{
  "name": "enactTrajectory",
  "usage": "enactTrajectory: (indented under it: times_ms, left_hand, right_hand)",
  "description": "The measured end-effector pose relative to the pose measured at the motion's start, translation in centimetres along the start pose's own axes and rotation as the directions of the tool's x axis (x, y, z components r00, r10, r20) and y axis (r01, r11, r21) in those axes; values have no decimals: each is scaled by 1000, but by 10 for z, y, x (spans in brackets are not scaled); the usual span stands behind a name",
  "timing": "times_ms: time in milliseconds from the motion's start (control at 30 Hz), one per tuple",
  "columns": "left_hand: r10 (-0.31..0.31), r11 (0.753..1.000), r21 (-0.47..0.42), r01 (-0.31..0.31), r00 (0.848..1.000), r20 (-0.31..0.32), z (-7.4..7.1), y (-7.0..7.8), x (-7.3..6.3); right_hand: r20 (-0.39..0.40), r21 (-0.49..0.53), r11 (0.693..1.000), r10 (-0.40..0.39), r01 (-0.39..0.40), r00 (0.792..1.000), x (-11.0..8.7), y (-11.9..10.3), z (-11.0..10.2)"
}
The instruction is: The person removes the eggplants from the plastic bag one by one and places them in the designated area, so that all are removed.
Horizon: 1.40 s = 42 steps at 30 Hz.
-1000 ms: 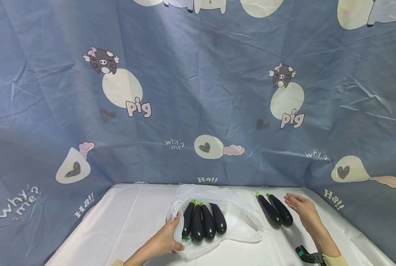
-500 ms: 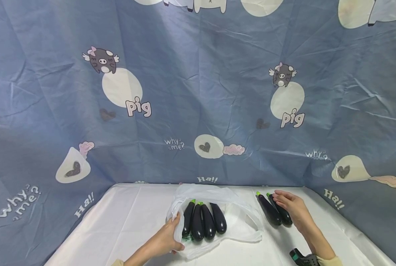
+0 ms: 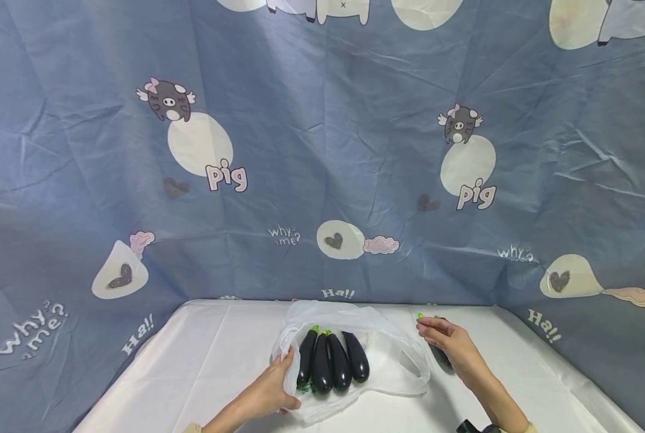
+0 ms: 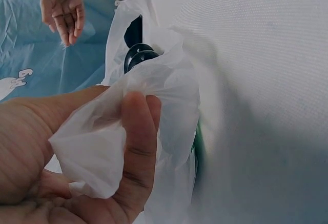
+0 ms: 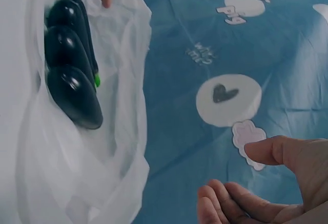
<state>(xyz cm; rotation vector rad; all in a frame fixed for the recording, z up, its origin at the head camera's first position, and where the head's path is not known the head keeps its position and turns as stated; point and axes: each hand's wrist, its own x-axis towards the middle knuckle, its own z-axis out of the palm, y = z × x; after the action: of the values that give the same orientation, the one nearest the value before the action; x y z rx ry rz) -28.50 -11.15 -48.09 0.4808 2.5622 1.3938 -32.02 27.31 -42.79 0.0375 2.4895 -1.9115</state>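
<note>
My left hand [image 3: 265, 388] grips the left edge of a thin white plastic bag [image 3: 393, 361]. In the left wrist view the bag's film [image 4: 92, 157] is bunched between my thumb and fingers. Several dark, glossy eggplants [image 3: 322, 367] lie side by side in the bag's open mouth, some with bright green stems. Further right, my right hand [image 3: 458, 349] is over two more eggplants [image 3: 441, 359] on the table, hiding most of them. The right wrist view shows that hand [image 5: 315, 178] with thumb and fingers apart and nothing between them.
A white cloth [image 3: 192, 361] covers the table. Behind it hangs a blue curtain [image 3: 279, 180] printed with pigs and words, reaching round both sides. A dark watch [image 3: 476, 427] is on my right wrist.
My right hand has moved left, from beside the two loose eggplants to over them, covering more of them. The left hand and the bag have stayed nearly still.
</note>
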Motion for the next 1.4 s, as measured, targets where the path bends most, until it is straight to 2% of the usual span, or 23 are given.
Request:
enactTrajectory:
  times_ms: [233, 600, 1000, 1233, 1400]
  left_hand:
    - [7, 1000, 2, -7, 1000, 0, 0, 0, 0]
    - [7, 1000, -2, -7, 1000, -4, 0, 1, -1]
    - [-4, 1000, -2, 4, 1000, -7, 0, 2, -1]
    - [-9, 1000, -2, 9, 1000, -7, 0, 0, -2]
    - [-8, 1000, 2, 8, 1000, -7, 0, 0, -1]
  right_hand:
    - [-13, 8, 1000, 3, -3, 1000, -3, 1, 13]
    - [16, -7, 1000, 2, -2, 1000, -5, 9, 34]
    - [62, -72, 997, -27, 31, 998, -10, 20, 58]
    - [117, -110, 993, -37, 50, 992, -11, 29, 70]
    - [112, -138, 989, -44, 59, 993, -9, 33, 78]
